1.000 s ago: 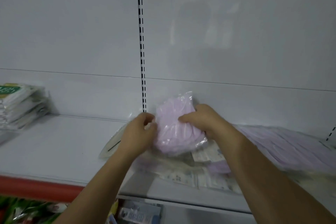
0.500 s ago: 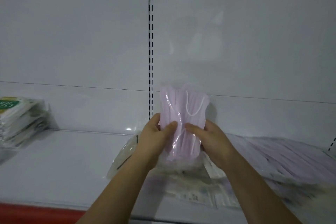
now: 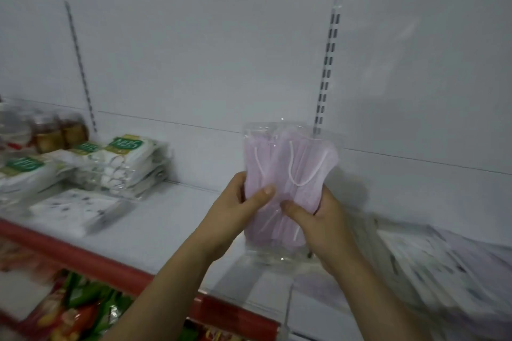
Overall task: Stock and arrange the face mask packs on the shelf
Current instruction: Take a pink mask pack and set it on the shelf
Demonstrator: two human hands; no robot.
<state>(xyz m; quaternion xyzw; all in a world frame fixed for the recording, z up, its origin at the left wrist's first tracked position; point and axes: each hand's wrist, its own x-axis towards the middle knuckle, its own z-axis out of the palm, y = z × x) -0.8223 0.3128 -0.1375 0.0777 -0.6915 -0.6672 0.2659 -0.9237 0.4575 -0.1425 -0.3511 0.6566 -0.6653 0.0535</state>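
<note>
- A clear plastic pack of pale purple face masks [image 3: 288,171] with white ear loops stands upright in the air in front of the white back panel [image 3: 221,50], above the white shelf [image 3: 155,219].
- The left hand [image 3: 235,213] grips the pack's lower left side, thumb pressed across its front.
- The right hand [image 3: 318,219] grips the lower right side, thumb on the front and fingers curled behind.
- More purple mask packs [image 3: 457,263] lie flat on the shelf at the right, blurred.
- Stacks of white packs with green labels [image 3: 122,163] sit on the shelf's left part, well apart from the held pack.
- A red strip [image 3: 91,260] runs along the shelf's front edge; colourful packets [image 3: 74,310] show below it.
- A slotted metal upright [image 3: 327,69] rises behind the pack.
</note>
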